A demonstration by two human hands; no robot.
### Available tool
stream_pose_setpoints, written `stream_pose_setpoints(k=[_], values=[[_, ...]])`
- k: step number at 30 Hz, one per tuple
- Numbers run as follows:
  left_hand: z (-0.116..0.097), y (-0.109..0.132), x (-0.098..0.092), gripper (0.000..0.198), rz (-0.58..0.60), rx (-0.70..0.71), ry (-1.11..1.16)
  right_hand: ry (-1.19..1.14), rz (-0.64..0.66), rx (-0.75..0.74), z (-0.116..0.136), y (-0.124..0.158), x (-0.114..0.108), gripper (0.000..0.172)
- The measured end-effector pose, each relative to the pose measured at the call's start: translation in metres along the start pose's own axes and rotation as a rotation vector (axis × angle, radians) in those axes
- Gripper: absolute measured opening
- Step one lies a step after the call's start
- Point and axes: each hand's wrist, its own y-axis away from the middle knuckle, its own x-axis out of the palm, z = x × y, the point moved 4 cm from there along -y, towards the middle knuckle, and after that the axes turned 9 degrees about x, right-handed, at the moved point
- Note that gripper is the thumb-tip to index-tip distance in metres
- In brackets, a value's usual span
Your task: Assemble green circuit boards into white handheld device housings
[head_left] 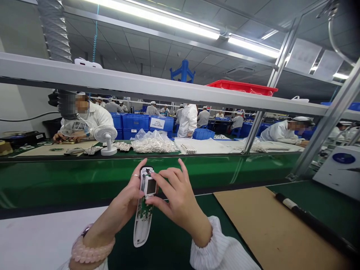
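Head view: an open white plastic casing (143, 221) holding a green circuit board (144, 212), upright between both hands above the green worktop (180, 228), lower centre. Left hand (120, 204) curled around the casing, fingers (143, 162) gripping its edge; pink beaded bracelet (92, 251) on that wrist. Right hand (177, 198) alongside, fingers (165, 183) bent, closing on a small dark-windowed module (151, 186) near the casing's top. To the right, a cardboard sheet (267, 228) and a black marker (309, 221); lower left, a white sheet (47, 232). Farther off, a desk fan (105, 135), bagged parts (154, 142), blue crates (135, 125) and a co-worker in a white coat (188, 120).
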Motion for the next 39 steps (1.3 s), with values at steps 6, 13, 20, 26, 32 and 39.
stream_pose_setpoints(k=[6, 13, 20, 26, 32, 39], values=[[0.001, 0.002, -0.007, 0.105, 0.093, 0.021, -0.393, -0.463, 0.051, 0.117, -0.017, 0.0, 0.004, 0.047], [-0.003, 0.002, -0.003, 0.097, 0.029, 0.112, -0.581, -0.606, 0.082, 0.198, -0.02, -0.001, 0.012, 0.047], [-0.003, -0.001, -0.009, 0.072, -0.085, 0.066, -0.475, -0.255, 0.027, 0.058, -0.013, 0.002, 0.013, 0.047], [-0.002, -0.004, -0.007, 0.08, -0.131, 0.051, -0.195, 0.025, -0.013, -0.027, -0.002, 0.0, 0.01, 0.043], [0.003, -0.009, -0.008, 0.078, -0.084, 0.12, -0.089, 0.14, -0.023, -0.035, 0.006, 0.0, 0.007, 0.034], [0.012, -0.016, -0.015, 0.073, -0.105, 0.153, -0.123, 0.213, -0.029, -0.044, 0.011, 0.001, 0.006, 0.038]])
